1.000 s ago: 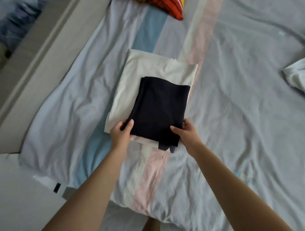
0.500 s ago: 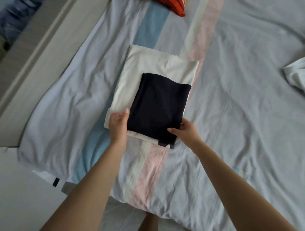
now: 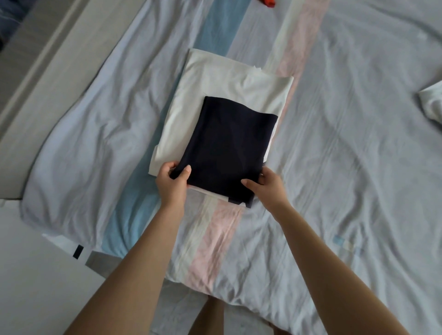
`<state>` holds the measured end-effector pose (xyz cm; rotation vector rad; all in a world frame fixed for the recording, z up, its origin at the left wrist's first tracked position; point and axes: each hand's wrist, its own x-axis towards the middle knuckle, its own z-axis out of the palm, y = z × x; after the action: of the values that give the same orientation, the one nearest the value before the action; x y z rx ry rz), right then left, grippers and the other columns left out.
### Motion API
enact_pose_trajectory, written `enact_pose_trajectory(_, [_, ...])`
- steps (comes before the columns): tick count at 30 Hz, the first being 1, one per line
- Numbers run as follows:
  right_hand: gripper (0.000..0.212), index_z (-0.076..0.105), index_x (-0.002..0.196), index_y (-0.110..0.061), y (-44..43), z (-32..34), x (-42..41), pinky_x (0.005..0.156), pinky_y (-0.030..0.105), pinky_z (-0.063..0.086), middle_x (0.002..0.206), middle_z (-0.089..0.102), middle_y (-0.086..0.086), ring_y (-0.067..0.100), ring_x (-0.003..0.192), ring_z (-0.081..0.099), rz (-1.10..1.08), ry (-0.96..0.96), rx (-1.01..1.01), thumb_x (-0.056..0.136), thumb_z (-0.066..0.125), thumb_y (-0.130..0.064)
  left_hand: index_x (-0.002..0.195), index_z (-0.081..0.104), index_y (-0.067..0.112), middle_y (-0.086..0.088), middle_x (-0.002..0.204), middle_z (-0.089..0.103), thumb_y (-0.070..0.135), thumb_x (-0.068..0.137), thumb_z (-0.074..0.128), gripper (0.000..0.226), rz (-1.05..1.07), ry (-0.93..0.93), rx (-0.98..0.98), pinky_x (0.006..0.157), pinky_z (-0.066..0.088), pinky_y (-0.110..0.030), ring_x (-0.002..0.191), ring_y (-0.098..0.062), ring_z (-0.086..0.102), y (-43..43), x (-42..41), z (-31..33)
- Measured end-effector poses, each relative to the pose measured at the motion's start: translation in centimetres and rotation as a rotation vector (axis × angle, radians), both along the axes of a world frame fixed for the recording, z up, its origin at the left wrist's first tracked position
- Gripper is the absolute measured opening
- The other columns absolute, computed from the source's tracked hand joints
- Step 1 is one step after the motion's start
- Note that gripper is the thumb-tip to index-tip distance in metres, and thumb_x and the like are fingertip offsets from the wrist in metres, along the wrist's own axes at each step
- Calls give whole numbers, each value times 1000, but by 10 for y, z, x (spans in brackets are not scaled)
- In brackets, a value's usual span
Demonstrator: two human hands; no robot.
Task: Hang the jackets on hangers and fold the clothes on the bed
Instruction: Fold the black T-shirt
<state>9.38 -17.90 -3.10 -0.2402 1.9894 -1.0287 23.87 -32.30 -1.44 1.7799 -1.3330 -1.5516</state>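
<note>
A folded dark blue cloth [image 3: 229, 153] is lying on top of a bigger folded white cloth [image 3: 215, 95], and both are sitting in the middle of a wrinkly bed sheet [image 3: 346, 155] with blue, cream and pink stripes. The left hand [image 3: 171, 181] is pinching the near left corner of the dark cloth with its thumb on top, and the right hand [image 3: 267, 189] is holding the near right edge the same way. A crumpled white cloth [image 3: 433, 102] is peeking in at the right side, a bit of something red [image 3: 269, 2] is showing at the top edge, and the pale floor [image 3: 28, 275] is showing at the lower left.
</note>
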Motion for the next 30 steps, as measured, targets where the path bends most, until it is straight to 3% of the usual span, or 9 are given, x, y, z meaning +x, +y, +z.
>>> enact_pose_trajectory(5, [17,58,90,-16,7,4,3,81,31,56,91,69,0,18,91,68,-26,-77,-94,82,72,-9,100,58,9,-5,100,64,8,86,65,15,0,-35,32,81,54,-31,91,-18,63,-1,1,1])
enact_pose_trajectory(9, [12,61,91,-13,-2,12,-7,69,19,53,81,67,-4,6,74,65,-100,-70,-120,84,71,-15,94,56,12,4,83,57,7,83,56,12,-133,-304,-245,68,40,-23,79,-16,54,-8,-16,13])
enact_pose_trajectory(12, [18,60,99,-9,-25,17,-38,63,23,48,74,60,-4,6,64,56,-289,-26,-168,89,66,-22,99,58,14,7,89,58,13,86,56,13,-350,-262,-350,68,36,-17,81,-10,54,-29,-43,18])
enact_pose_trajectory(17, [32,44,120,-24,-59,26,-94,67,20,50,95,61,-2,8,77,61,-288,-107,-266,93,58,-13,115,54,14,6,106,57,31,91,60,31,-446,-117,-115,79,42,-19,95,-10,55,-66,-97,17])
enact_pose_trajectory(20, [22,56,108,-25,-66,20,-108,71,22,49,96,63,0,11,81,60,-98,42,-184,92,57,-11,118,56,13,0,110,61,32,92,58,33,-495,-132,-18,87,50,-31,98,-15,60,-80,-112,16])
enact_pose_trajectory(23, [13,62,91,-18,-69,16,-115,84,32,50,85,60,-6,16,88,57,-2,183,-123,89,59,-6,115,56,9,-5,111,62,22,97,51,24,-539,-145,-44,90,51,-35,99,-19,60,-89,-118,18])
enact_pose_trajectory(28, [13,59,82,-16,-74,16,-120,74,31,54,79,60,-1,18,81,59,-162,53,-122,90,59,-6,112,55,9,-2,109,60,16,95,54,19,-419,-158,-155,85,48,-27,97,-16,58,-97,-119,7])
enact_pose_trajectory(30, [9,55,87,-15,-79,15,-115,74,30,54,82,59,-1,17,79,59,-220,94,-83,88,63,-12,107,52,11,3,100,57,16,94,55,14,-301,-210,-215,80,47,-26,91,-14,57,-90,-123,3])
